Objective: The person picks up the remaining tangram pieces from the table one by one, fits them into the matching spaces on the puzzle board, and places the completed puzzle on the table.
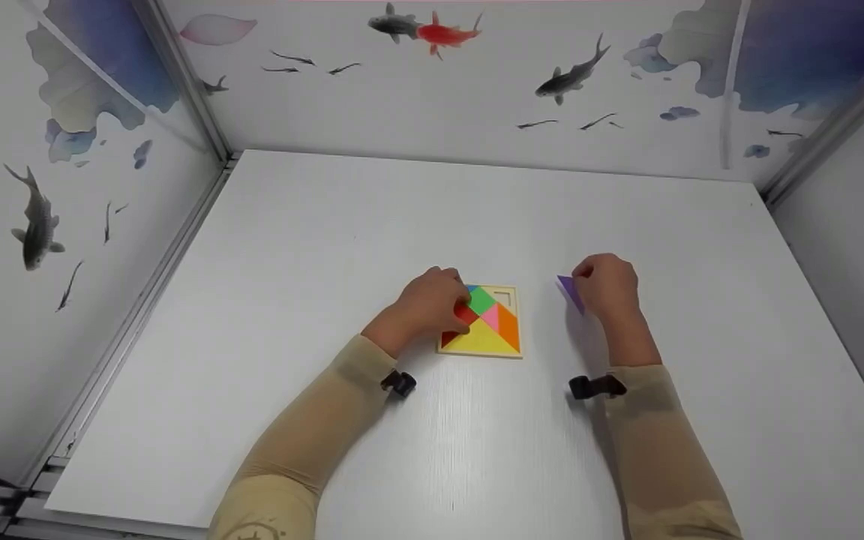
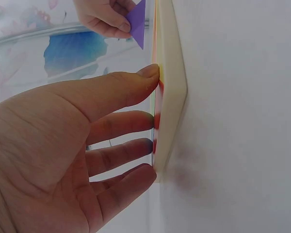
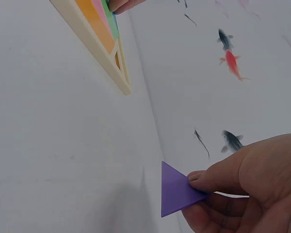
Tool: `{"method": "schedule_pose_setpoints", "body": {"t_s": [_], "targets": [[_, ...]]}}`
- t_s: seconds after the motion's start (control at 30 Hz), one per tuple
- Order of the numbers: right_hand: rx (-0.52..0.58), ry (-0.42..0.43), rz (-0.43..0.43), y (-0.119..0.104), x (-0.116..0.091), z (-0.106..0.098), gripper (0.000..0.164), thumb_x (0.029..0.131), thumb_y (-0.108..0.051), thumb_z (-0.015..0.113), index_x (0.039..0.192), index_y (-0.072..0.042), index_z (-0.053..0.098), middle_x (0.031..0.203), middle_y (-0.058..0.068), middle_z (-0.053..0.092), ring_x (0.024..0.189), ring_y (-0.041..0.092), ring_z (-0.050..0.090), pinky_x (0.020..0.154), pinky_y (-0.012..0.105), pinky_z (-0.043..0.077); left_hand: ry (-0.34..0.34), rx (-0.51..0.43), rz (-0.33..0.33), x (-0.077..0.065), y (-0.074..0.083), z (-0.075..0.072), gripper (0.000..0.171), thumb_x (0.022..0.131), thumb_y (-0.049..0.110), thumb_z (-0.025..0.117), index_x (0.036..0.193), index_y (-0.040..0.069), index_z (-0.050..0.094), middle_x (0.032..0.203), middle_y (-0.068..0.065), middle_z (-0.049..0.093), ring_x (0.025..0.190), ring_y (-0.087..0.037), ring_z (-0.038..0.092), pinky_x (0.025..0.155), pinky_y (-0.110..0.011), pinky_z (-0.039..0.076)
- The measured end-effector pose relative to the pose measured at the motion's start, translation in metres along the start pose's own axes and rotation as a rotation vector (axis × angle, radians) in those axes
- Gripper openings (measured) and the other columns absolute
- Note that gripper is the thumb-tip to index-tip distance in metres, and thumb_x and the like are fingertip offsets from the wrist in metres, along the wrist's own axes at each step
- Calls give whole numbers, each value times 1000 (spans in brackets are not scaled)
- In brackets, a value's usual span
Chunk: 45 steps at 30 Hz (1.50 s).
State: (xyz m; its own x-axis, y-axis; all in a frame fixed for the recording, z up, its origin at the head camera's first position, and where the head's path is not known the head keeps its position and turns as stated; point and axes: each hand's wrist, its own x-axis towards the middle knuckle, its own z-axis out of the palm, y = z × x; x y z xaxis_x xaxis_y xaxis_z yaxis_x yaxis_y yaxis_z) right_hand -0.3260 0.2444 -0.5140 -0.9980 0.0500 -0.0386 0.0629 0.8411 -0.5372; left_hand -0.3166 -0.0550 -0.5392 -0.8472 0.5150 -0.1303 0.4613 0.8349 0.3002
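Observation:
A square tangram tray (image 1: pixel 520 330) with a pale rim lies on the table. Inside it are a yellow triangle (image 1: pixel 483 340), an orange piece (image 1: pixel 508 328), a pink piece (image 1: pixel 491 316), a green square (image 1: pixel 481 300), red pieces and a bit of blue. A bare recess shows in its far right corner. My left hand (image 1: pixel 428 304) lies over the tray's left side, thumb and fingertips touching the pieces and hiding part of them. To the right of the tray, my right hand (image 1: pixel 612 289) pinches a purple triangle (image 3: pixel 177 191) between thumb and fingers, raised above the table.
The white table (image 1: pixel 342 217) is bounded at the back and sides by panels printed with fish and lotus leaves. Metal frame rails (image 1: pixel 177 217) run along its left side. A black wrist mount (image 1: pixel 400 384) sits on the left sleeve, another (image 1: pixel 593 387) on the right.

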Motion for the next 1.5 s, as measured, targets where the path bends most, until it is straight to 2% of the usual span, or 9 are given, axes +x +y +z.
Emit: {"method": "schedule_pose_setpoints", "body": {"t_s": [0.3, 0.93, 1.17, 1.5], "targets": [[45, 46, -47, 0, -1, -1, 27, 99, -7, 55, 109, 2, 79, 113, 25, 77, 112, 45, 69, 100, 57, 55, 15, 11, 29, 0, -2, 0, 40, 89, 40, 84, 121, 17, 80, 117, -5, 66, 109, -23, 55, 95, -37, 54], [103, -22, 0, -1, 1, 2, 23, 103, -10, 60, 113, 1, 77, 119, 24, 74, 112, 39, 66, 99, 54, 56, 6, 9, 35, 1, -3, 0, 43, 89, 42, 84, 123, 17, 79, 118, -5, 65, 108, -23, 54, 94, -37, 53], [117, 3, -43, -3, 0, 3, 23, 102, -9, 60, 112, 1, 78, 116, 24, 75, 107, 38, 68, 96, 54, 57, 9, -11, 51, -2, 0, -3, 40, 89, 39, 84, 122, 16, 80, 123, -6, 66, 110, -24, 56, 94, -37, 53], [134, -65, 64, -16, 0, 8, 21, 105, -12, 60, 117, -4, 76, 120, 18, 72, 106, 31, 64, 100, 48, 59, 16, -10, 72, -2, -2, -2, 39, 90, 39, 83, 121, 16, 79, 124, -7, 66, 111, -25, 56, 94, -38, 53]]}}
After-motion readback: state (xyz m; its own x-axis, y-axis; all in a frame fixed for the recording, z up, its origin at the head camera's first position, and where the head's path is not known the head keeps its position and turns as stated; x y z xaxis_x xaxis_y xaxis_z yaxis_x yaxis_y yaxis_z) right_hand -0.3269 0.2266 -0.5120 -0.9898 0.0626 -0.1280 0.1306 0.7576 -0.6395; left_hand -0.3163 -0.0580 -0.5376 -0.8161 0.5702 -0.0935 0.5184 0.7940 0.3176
